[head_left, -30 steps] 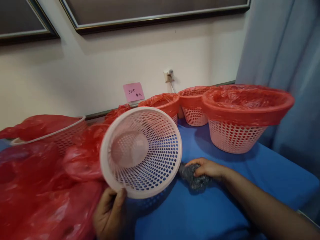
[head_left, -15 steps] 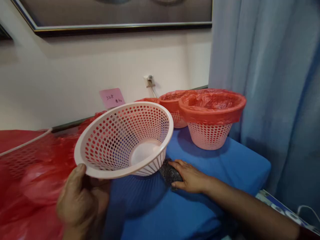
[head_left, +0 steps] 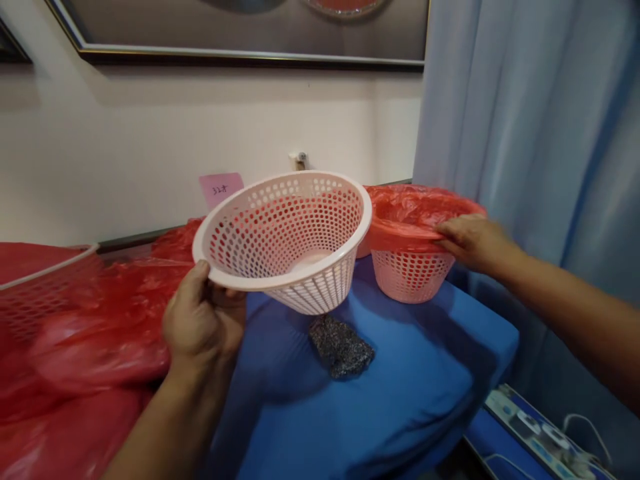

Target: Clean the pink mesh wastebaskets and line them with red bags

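Observation:
My left hand grips the near rim of an empty pale pink perforated basket and holds it in the air over the blue table, its mouth tilted towards me. My right hand reaches out to the right and pinches the red bag at the rim of a pink basket lined with a red plastic bag, which stands on the table. A dark grey crumpled lump lies on the blue surface below the held basket, with no hand on it.
Loose red plastic bags are heaped on the left, with another basket's white rim among them. A pink note and a wall socket are on the wall. A blue curtain hangs at right; a power strip lies below the table's edge.
My right hand left the grey lump and moved up and right to the lined basket's rim. My left hand raised the empty basket higher and further from me.

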`<state>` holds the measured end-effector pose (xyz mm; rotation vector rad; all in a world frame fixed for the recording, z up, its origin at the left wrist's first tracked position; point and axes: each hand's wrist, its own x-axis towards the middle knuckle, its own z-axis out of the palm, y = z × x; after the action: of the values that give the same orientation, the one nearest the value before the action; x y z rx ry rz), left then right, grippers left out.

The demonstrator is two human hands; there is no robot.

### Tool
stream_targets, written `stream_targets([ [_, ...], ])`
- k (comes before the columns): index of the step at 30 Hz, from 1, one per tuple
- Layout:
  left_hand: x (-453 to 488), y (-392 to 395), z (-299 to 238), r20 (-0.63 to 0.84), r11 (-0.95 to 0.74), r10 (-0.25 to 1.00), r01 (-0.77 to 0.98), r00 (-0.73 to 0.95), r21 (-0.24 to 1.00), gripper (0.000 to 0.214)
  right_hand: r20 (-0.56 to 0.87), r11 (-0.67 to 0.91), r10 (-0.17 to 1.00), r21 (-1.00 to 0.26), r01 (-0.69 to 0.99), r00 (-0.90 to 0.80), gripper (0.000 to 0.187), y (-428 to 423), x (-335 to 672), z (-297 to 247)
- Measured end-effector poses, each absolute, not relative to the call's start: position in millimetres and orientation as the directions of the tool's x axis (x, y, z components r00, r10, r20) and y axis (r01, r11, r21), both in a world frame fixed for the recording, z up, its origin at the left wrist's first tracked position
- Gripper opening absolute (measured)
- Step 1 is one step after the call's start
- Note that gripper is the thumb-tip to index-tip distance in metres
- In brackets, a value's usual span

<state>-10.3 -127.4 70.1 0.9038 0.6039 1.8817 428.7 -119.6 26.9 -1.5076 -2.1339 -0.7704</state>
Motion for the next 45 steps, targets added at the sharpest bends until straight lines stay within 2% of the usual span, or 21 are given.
stream_targets([
  [4,11,-113,65,0.274,-0.366,0.930,-0.607,-0.243,0.705,0.018,0.648,0.331,0.657,0.211,0.920,-0.385,0.024,-149,458,32],
  [9,42,-85,45,0.225,-0.306,0.952,-0.622,-0.208,0.721,0.023,0.686,0.286,0.599,0.298,0.911,-0.412,0.031,-186,475,32],
  [12,59,-67,31,0.194,-0.269,0.963,-0.629,-0.187,0.729,0.026,0.697,0.272,0.580,0.321,0.907,-0.421,0.029,-193,473,25],
  [18,76,-42,14,0.174,-0.264,0.963,-0.620,-0.204,0.739,0.031,0.725,0.308,0.573,0.242,0.920,-0.382,0.021,-201,484,13],
  [25,86,-31,20,0.178,-0.249,0.968,-0.596,-0.178,0.764,0.031,0.720,0.334,0.574,0.228,0.915,-0.389,0.019,-202,499,14],
  [33,79,-25,24,0.081,-0.155,0.985,-0.581,-0.152,0.799,0.031,0.749,0.359,0.559,0.167,0.918,-0.355,0.013,-208,501,13],
  [37,73,-24,27,0.046,-0.127,0.987,-0.562,-0.156,0.817,0.033,0.717,0.364,0.600,0.150,0.919,-0.355,0.018,-205,515,17],
  [41,69,-27,29,0.025,-0.102,0.989,-0.564,-0.143,0.819,0.032,0.719,0.375,0.591,0.158,0.913,-0.367,0.023,-202,527,22],
  [45,69,-30,31,0.027,-0.096,0.992,-0.583,-0.126,0.807,0.030,0.729,0.370,0.610,0.083,0.925,-0.309,0.023,-207,535,14],
])
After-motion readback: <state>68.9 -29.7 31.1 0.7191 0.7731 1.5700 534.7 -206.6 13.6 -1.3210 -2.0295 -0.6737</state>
